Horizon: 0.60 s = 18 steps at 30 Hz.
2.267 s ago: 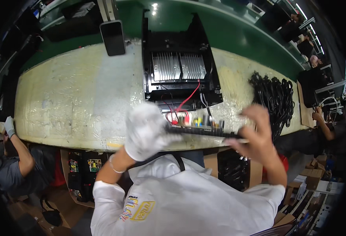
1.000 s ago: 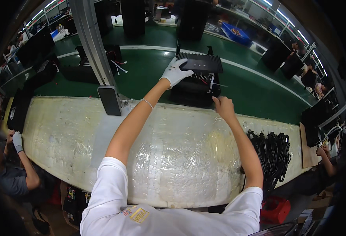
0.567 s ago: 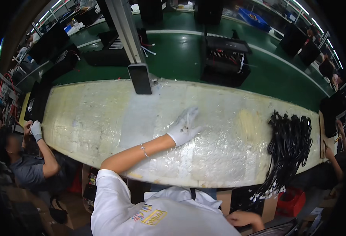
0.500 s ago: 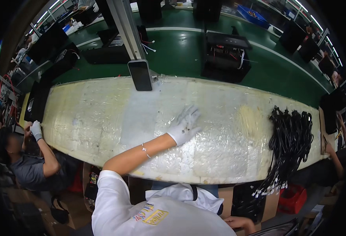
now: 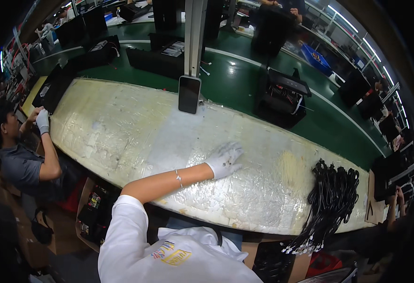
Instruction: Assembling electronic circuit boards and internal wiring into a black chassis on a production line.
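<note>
In the head view, the left hand [image 5: 225, 160], in a white glove, lies palm down on the desk [image 5: 122, 127], fingers stretched out and gripping nothing. A bracelet [image 5: 178, 178] circles its wrist, and a white sleeve [image 5: 127, 231] covers the upper arm. The right hand is out of sight, so whether it grasps anything cannot be told.

The desk spreads beneath the left hand and well past it on both sides. Near its right end lies a bundle of black cables [image 5: 332, 195], apart from the hand, its white plugs [image 5: 303, 246] hanging over the near edge. At the far edge a phone [image 5: 189, 94] stands upright at the foot of a metal post [image 5: 194, 42].

Beyond the desk, on a green surface [image 5: 235, 78], a black unit [image 5: 282, 96] with wires showing sits to the right of the post; another black unit [image 5: 157, 56] is to the left. A co-worker [image 5: 23, 158] at the left end has a gloved hand [image 5: 42, 121] by a black case [image 5: 53, 89].
</note>
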Each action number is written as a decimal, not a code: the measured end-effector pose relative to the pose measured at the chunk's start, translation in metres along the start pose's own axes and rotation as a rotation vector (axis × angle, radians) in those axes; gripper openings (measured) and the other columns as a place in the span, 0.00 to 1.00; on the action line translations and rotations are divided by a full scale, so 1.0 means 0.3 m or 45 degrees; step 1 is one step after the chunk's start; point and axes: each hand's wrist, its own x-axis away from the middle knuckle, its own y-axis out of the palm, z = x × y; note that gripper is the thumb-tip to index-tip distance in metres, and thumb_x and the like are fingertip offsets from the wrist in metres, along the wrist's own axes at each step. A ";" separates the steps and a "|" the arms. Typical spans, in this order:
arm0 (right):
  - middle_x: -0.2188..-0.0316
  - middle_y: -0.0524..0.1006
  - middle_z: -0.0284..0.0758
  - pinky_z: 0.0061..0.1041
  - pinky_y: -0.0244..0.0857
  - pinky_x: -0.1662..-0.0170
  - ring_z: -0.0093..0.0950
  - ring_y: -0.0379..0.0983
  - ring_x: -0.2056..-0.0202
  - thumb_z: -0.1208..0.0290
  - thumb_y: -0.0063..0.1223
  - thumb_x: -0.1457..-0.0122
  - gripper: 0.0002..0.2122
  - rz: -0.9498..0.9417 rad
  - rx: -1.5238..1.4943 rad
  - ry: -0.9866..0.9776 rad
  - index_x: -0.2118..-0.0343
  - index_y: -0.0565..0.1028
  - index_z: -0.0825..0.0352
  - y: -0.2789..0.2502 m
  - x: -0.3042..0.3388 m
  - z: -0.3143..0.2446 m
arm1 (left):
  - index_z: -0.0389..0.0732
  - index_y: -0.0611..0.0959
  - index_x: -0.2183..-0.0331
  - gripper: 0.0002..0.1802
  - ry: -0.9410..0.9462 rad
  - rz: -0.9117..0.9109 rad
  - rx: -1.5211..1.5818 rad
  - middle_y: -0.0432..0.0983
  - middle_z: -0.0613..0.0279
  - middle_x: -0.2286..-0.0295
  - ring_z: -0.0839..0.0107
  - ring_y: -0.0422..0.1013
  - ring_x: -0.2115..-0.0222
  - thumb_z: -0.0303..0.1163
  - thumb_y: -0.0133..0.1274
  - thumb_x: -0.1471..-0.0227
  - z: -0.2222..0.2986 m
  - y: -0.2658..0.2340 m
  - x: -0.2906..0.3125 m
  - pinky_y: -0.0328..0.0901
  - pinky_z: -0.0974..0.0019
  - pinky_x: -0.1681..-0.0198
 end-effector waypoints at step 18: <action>0.70 0.78 0.40 0.24 0.68 0.69 0.25 0.74 0.73 0.70 0.50 0.40 0.09 -0.184 0.523 -0.379 0.61 0.77 0.68 0.076 0.090 -0.276 | 0.39 0.71 0.47 0.30 0.067 -0.008 -0.043 0.60 0.50 0.44 0.54 0.50 0.38 0.49 0.49 0.46 0.005 0.013 -0.013 0.47 0.50 0.36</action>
